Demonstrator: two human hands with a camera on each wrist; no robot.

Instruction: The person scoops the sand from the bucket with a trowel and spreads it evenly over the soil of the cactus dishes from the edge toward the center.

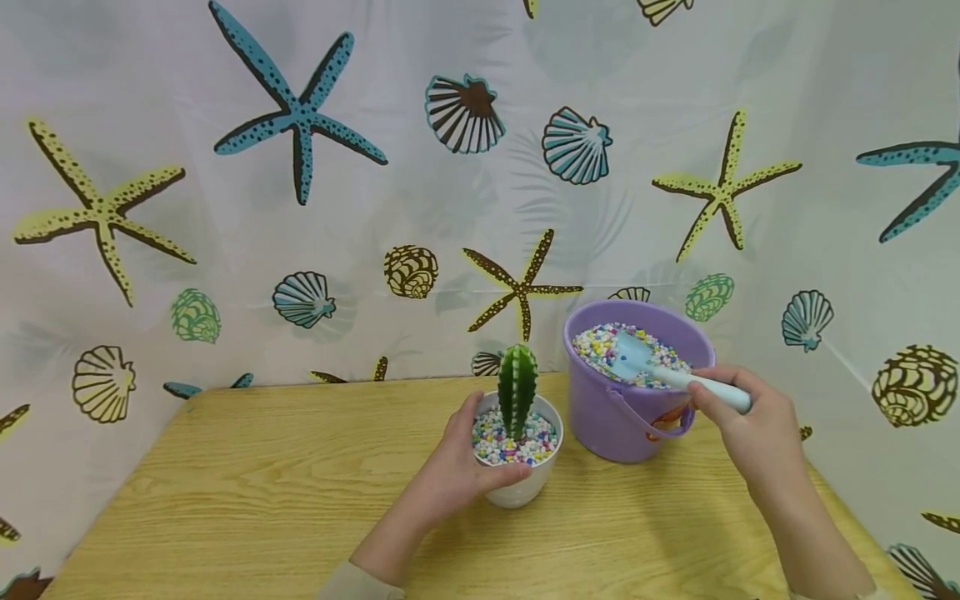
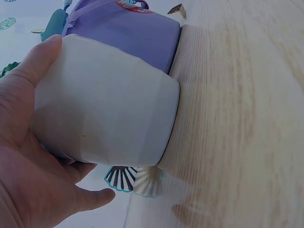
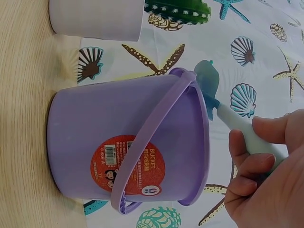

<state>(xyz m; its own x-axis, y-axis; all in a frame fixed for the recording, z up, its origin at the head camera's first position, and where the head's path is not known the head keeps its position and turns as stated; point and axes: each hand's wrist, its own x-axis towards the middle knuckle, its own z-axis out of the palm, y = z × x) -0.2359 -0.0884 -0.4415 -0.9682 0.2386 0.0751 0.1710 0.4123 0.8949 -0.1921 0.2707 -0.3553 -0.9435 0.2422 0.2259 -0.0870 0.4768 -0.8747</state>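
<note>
We've got our left-hand grip [image 1: 457,467] curled partway around a white flowerpot [image 1: 525,487], thumb on the near rim and fingers wrapped to the far left side. The pot's standing upright on the wood-grain surface [image 1: 300,483], with a green ribbed cactus [image 1: 517,392] poking up out of a bunch of multicolored pellets. Just to the right and a bit farther back, small gap between, there's a purple bucket [image 1: 600,417] loaded with similar pellets [image 1: 600,342]. It's got a round red sticker [image 3: 111,159] and its bail [image 3: 148,130] hangs down on the near side. Our right-hand grip [image 1: 756,425] is closed snugly on a pale blue hand trowel [image 1: 675,377], blade pointing left over the bucket's mouth. Honestly can't tell how deep the blade sits. Far side's all white cloth [image 1: 450,200] printed with starfish and shells.
</note>
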